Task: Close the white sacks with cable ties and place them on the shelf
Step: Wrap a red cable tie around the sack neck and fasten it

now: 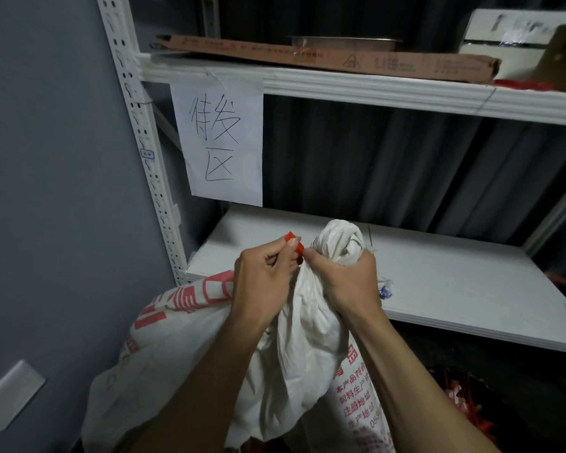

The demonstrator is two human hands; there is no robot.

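Observation:
A white woven sack [301,364] with red print stands in front of the shelf, its mouth gathered into a twisted neck [339,241]. My right hand [347,279] grips that neck just below the bunched top. My left hand [262,273] pinches a red cable tie [294,244] at the left side of the neck, close to my right thumb. Most of the tie is hidden behind my fingers and the cloth. The white shelf board [455,276] lies right behind the sack.
An upper shelf [373,88] holds a long cardboard box [324,57], a metal pan and a white box. A handwritten paper sign [221,138] hangs from it. The perforated upright [144,152] and a grey wall are left. Red ties [464,403] lie low right.

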